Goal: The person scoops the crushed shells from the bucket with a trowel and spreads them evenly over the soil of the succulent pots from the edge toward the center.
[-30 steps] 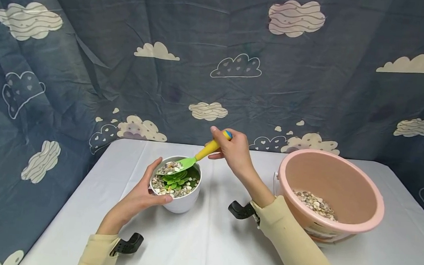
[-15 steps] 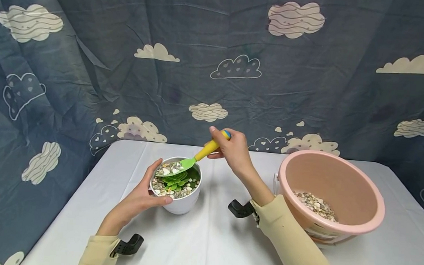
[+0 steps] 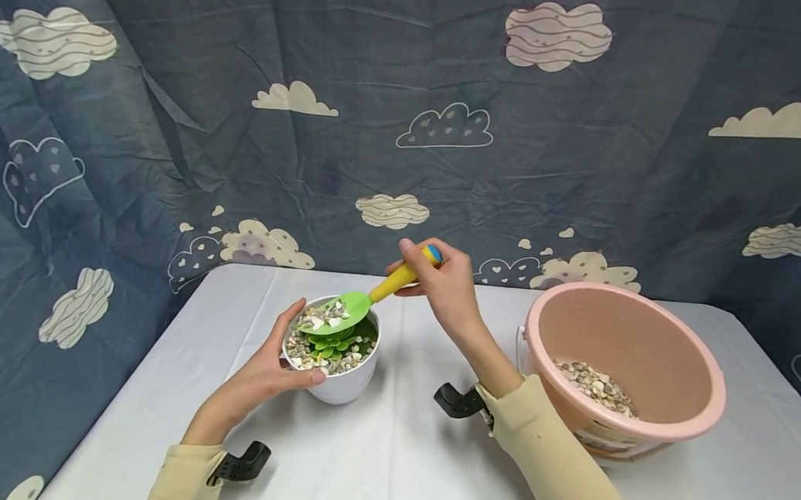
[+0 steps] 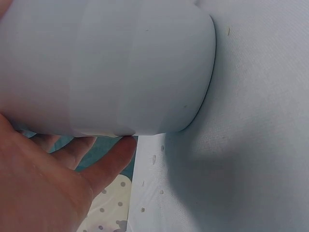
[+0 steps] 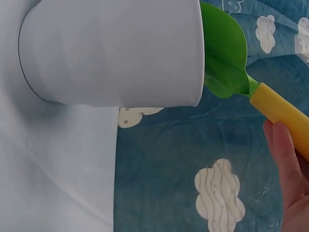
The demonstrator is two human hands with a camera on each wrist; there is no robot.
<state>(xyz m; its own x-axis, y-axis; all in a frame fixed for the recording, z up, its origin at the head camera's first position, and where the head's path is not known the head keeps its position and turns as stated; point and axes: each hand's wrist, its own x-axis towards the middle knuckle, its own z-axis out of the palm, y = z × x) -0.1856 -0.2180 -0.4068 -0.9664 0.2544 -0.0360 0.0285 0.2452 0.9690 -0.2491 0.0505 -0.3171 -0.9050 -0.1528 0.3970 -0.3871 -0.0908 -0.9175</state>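
My left hand (image 3: 261, 372) holds a white flower pot (image 3: 343, 389) from its left side, thumb at the near rim and fingers round the far side. Inside the pot a small green succulent (image 3: 329, 349) is ringed by pebbles (image 3: 305, 361). My right hand (image 3: 448, 290) grips the yellow handle of a toy trowel (image 3: 393, 283). Its green blade slants over the pot's opening, with mixed pebbles (image 3: 324, 316) toward its tip. In the right wrist view, the green blade (image 5: 224, 55) shows beyond the pot's rim, and its pebbles are hidden there.
On the right stands a pink bucket (image 3: 693, 356) with a heap of pebbles (image 3: 596, 388) at its bottom. A white cloth covers the table (image 3: 371, 465). Behind it hangs a dark blue curtain (image 3: 351, 161) with cloud prints.
The trowel's blade has tilted and shifted slightly, so more bare green shows and its pebbles lie nearer the tip. My left hand and the pot stay in place.
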